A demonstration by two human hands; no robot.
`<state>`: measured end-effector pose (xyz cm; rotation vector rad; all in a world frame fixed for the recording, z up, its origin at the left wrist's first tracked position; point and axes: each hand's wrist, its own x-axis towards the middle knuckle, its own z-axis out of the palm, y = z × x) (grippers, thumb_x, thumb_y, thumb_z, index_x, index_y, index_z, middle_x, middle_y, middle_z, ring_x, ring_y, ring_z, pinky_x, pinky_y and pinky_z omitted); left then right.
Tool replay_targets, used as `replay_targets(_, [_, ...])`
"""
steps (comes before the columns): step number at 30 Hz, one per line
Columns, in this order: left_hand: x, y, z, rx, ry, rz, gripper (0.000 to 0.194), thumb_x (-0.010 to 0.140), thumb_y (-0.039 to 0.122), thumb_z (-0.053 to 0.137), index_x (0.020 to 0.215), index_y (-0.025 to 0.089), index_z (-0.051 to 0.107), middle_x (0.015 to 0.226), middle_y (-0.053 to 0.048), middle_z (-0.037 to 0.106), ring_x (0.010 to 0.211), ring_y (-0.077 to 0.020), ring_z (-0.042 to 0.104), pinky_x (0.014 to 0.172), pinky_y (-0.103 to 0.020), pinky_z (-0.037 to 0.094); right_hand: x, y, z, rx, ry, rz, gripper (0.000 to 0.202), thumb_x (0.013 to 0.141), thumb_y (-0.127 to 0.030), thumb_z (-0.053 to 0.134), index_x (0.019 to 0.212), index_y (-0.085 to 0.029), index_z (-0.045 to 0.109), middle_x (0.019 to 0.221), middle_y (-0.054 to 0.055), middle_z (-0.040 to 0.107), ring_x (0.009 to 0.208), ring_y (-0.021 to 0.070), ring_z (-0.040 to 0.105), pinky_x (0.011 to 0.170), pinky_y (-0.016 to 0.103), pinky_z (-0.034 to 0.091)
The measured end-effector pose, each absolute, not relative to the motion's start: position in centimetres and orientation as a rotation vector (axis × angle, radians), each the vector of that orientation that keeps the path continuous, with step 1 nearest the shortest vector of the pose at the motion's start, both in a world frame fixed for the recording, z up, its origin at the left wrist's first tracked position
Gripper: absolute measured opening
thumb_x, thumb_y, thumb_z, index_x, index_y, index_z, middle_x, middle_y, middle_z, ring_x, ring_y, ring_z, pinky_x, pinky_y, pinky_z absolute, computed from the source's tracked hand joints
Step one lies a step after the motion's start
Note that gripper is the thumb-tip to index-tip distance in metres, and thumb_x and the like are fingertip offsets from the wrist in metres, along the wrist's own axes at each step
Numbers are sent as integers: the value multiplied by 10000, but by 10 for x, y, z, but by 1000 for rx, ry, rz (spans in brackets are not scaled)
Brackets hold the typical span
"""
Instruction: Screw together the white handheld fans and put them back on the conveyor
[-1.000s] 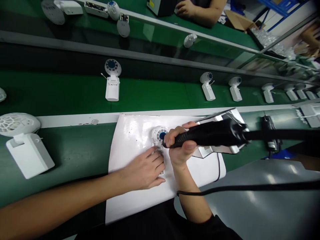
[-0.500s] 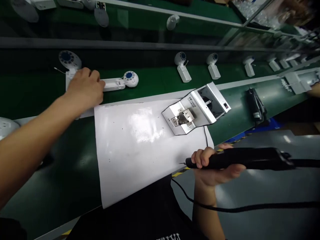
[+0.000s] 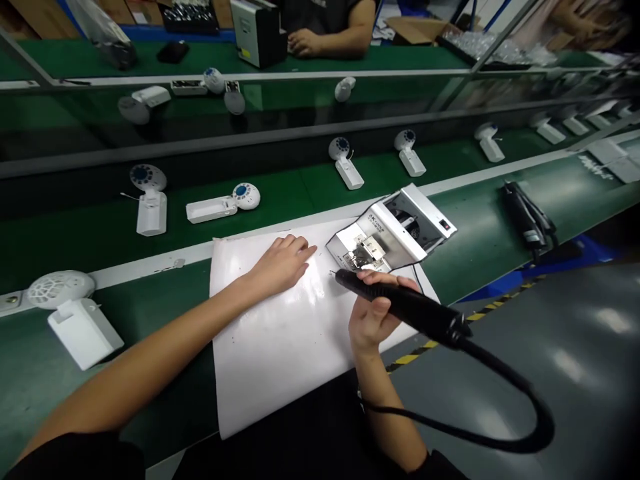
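From my end of the feed, I have the right hand (image 3: 373, 317) wrapped around a black electric screwdriver (image 3: 420, 313), its bit over the white sheet (image 3: 280, 340), just beside the silver screw feeder (image 3: 391, 230). Whether the tip carries a screw (a mere speck from here) I can't tell. The left hand (image 3: 283, 263) lies palm down on the sheet, fingers loosely bent — its underside is hidden, so I can't say whether it covers anything. Beyond, a white device (image 3: 213, 209) with a blue-centred head lies on the green belt (image 3: 285, 187) — the farthest-right ones blur.
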<state>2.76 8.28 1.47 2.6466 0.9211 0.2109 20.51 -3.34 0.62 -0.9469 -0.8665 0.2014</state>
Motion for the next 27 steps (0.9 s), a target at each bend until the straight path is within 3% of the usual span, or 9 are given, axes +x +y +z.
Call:
replay_targets(8, [34,91,-12,2517,988,436,417,1138,214,492,1507,158,679,1355,-144,697,1268,-324,604,1129,-510,512,183,-26,-5,-969,-891,230,408,1005,-396,735,1345,-337,518,1047,12,676,1088,276,737,1166,681,532])
replay_targets(15, [33,89,-14,2512,942,496,365,1123,241,554,1446,176,710,1323,-131,704,1233,-320,615,1080,-497,513,183,-20,7,-985,-879,231,389,1017,-376,741,1352,-329,548,1054,4,664,1055,245,722,1166,621,537])
replay_targets(18, [32,90,-15,2513,921,498,345,1135,239,523,1413,185,719,1319,-130,697,1223,-315,615,1075,-492,504,191,-42,10,-994,-854,189,382,1018,-364,743,1355,-329,569,1033,5,652,992,236,685,1093,576,564])
replay_targets(23, [32,86,-10,2553,853,459,336,1138,242,543,1418,164,711,1335,-143,704,1253,-342,616,1101,-522,494,198,-57,12,-1035,-827,182,379,1001,-412,751,1321,-349,559,985,-2,628,933,248,667,1070,624,583])
replay_targets(27, [41,72,-3,2581,616,404,523,1125,408,707,1576,165,600,1384,-145,730,1260,-336,677,1088,-499,560,200,-60,21,-978,-823,219,358,1013,-432,744,1332,-368,595,990,-2,609,947,244,666,1116,637,571])
